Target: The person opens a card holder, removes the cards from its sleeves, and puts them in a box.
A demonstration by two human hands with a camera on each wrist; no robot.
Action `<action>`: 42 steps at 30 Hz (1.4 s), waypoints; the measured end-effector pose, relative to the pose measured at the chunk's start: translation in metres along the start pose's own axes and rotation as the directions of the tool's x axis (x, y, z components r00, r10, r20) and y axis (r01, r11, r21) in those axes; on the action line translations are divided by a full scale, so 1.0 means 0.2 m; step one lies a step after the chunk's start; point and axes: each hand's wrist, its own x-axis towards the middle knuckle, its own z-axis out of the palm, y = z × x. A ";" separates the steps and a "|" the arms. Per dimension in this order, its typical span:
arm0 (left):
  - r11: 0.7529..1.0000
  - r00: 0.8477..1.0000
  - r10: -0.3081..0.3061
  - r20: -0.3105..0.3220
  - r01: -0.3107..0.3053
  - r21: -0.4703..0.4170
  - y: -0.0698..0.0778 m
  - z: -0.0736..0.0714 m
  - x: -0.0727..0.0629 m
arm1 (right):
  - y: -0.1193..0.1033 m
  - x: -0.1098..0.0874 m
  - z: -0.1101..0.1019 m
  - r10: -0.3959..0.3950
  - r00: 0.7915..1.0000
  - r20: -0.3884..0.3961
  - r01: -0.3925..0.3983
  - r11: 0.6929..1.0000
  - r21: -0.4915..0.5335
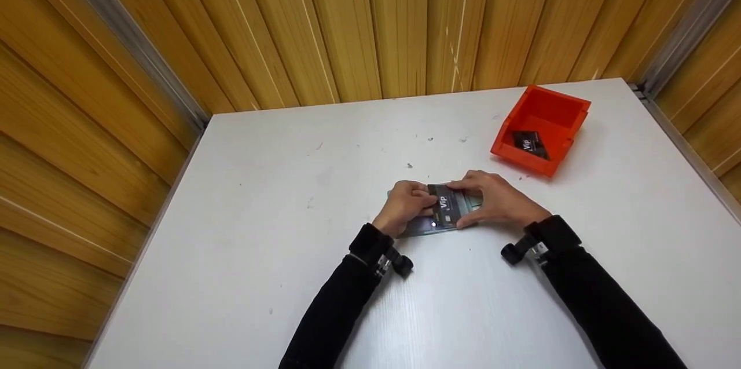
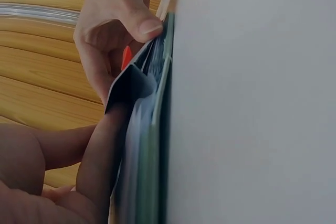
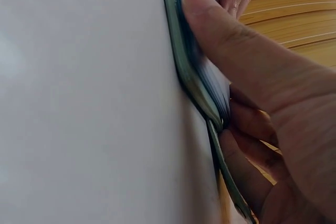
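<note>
A card holder book (image 1: 425, 228) lies open on the white table, its clear plastic pages stacked between green covers. On top of its pages is a black card (image 1: 447, 211) printed "Vip". My left hand (image 1: 408, 207) has its fingers curled at the card's left edge, pinching it. In the left wrist view, a finger presses under a raised dark flap (image 2: 126, 90) above the pages. My right hand (image 1: 495, 198) grips the book's right part, thumb (image 3: 205, 11) on the near edge and fingers round the far side. The left hand's fingertips are partly hidden.
An orange-red plastic bin (image 1: 558, 99) stands at the back right of the white table (image 1: 278, 195), with black "Vip" cards (image 1: 528, 143) inside. Wood-patterned panels (image 1: 347, 27) rise behind the table and at both sides.
</note>
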 end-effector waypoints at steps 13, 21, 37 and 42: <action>0.999 1.000 0.012 -0.024 -0.010 0.042 0.02 -0.07 -0.03 | 0.00 0.00 0.00 -0.013 1.000 -0.006 0.013 1.000 -0.027; 0.999 1.000 -0.007 -0.025 0.008 0.049 0.03 -0.13 -0.05 | -0.01 0.00 -0.01 0.009 1.000 0.006 -0.009 1.000 -0.028; 0.992 1.000 -0.017 0.009 0.016 0.125 0.06 -0.22 -0.05 | 0.00 0.00 -0.01 0.000 1.000 0.009 0.001 0.999 -0.035; 0.995 1.000 -0.018 0.002 0.018 0.103 0.09 -0.23 -0.05 | 0.00 0.01 0.00 -0.008 1.000 0.006 0.009 0.999 -0.044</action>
